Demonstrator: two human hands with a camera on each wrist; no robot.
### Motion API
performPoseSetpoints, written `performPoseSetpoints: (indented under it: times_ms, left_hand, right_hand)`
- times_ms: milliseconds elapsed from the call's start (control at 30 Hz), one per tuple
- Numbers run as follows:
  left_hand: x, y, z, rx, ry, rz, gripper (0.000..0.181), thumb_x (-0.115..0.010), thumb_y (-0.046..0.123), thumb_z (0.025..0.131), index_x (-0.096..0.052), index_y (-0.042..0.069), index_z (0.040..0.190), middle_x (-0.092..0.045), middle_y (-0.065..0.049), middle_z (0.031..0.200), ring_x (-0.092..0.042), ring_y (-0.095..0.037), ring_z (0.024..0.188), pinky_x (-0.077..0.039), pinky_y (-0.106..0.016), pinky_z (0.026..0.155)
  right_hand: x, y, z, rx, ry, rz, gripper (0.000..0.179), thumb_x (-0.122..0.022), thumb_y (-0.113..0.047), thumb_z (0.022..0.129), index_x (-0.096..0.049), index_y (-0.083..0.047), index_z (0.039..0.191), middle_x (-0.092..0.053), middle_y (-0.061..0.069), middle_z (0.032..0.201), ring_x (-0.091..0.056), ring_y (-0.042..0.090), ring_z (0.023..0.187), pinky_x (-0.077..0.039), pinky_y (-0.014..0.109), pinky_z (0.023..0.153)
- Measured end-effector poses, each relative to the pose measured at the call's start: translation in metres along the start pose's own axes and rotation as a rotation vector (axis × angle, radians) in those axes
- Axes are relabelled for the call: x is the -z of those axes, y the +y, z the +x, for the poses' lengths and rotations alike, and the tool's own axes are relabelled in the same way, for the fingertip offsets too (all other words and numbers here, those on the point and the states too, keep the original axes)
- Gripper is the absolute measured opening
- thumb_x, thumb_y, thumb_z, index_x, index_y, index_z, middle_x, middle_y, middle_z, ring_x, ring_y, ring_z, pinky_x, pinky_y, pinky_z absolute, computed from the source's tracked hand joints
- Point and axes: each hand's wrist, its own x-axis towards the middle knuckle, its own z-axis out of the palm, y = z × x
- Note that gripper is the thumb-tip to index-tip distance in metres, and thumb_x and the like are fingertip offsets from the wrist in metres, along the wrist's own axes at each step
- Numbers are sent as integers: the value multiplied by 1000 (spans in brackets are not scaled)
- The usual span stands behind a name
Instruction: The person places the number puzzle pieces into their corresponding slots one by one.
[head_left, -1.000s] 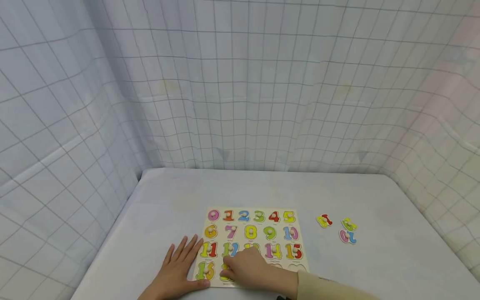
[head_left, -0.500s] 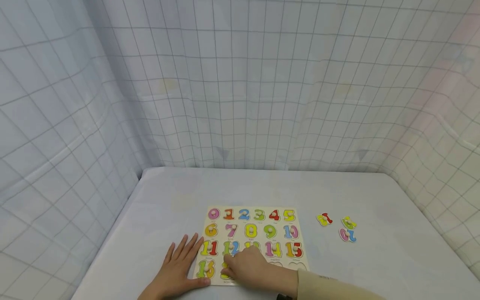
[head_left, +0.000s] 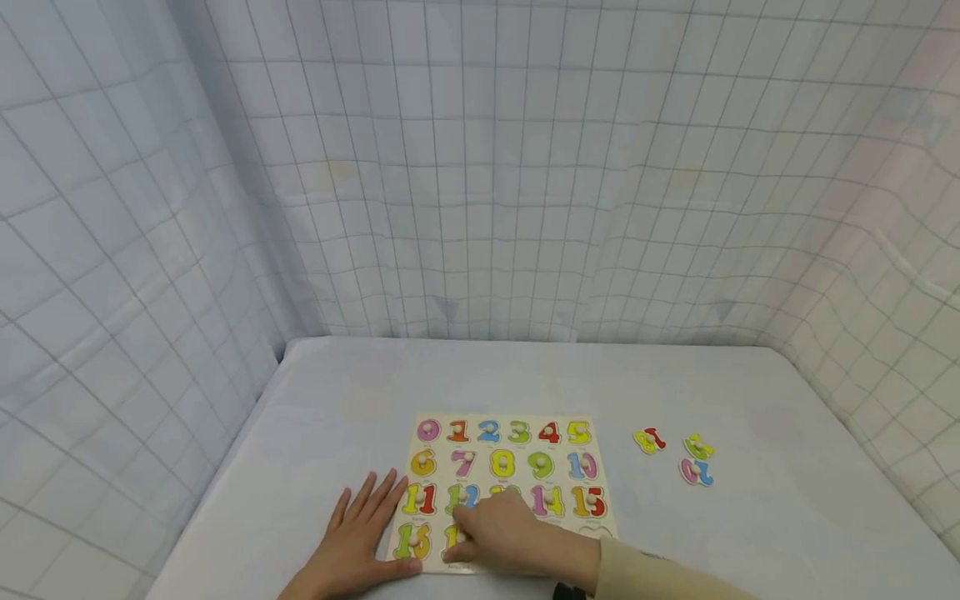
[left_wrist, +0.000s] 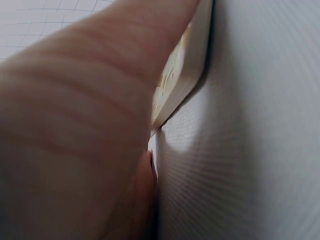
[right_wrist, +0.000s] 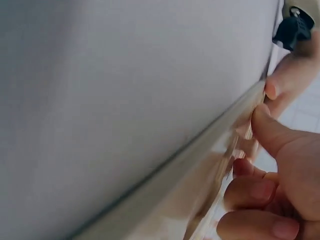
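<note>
A wooden peg puzzle board (head_left: 483, 448) with colourful numbers lies on the table. My left hand (head_left: 348, 542) rests flat at its left side, fingers spread, with the thumb along the lower left corner. My right hand (head_left: 498, 533) reaches over the bottom row, thumb and index finger around a knobbed number piece (head_left: 452, 537) beside the 16 (head_left: 412, 542). A yellow 1 shows on that piece; its other digit is hidden. In the right wrist view the thumb (right_wrist: 270, 127) touches down near the board's edge while the other fingers are curled.
To the right of the board lie three loose number pieces: a yellow and red one (head_left: 649, 441), a green and yellow one (head_left: 698, 447), and a pink and blue one (head_left: 696, 472). An unfilled recess (head_left: 595, 532) shows at the board's lower right. Grid-patterned curtains (head_left: 465, 208) surround the table.
My right thumb and index finger have parted a little, so more of the yellow 1 piece shows between them. The left hand and loose pieces stay where they were.
</note>
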Motion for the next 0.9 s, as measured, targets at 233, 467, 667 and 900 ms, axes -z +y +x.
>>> performPoseSetpoints:
  times_ms: [233,467,667,900]
  left_hand:
    - [-7,1,1,22,-3,1,112,-59,80,66,-30,12,150,-23,-8,155,-10,-34,141,-1,-58,108]
    - [-12,-7,2,18,61,6,113,-59,82,63,-32,13,149,-25,-7,154,-12,-32,141,6,-52,110]
    - [-5,-3,1,44,-4,0,113,-61,80,64,-30,14,150,-23,-7,155,-11,-33,141,-2,-58,108]
    - [-8,-4,3,42,11,17,114,-59,82,63,-31,14,150,-25,-8,154,-12,-32,141,-3,-58,108]
  right_hand:
    - [17,42,-17,-183,84,275,37,-53,-57,90,-48,-26,71,-40,-13,52,-35,4,45,-27,23,45]
    - [37,125,-52,-514,279,416,31,-59,-47,91,-57,-19,79,-48,-6,59,-43,11,50,-31,25,44]
    - [40,174,-90,-779,323,396,37,-56,-44,93,-55,-7,89,-51,1,65,-46,16,55,-35,28,47]
    - [47,195,-116,-884,263,331,40,-55,-41,93,-52,-3,82,-50,4,63,-45,19,55,-34,29,47]
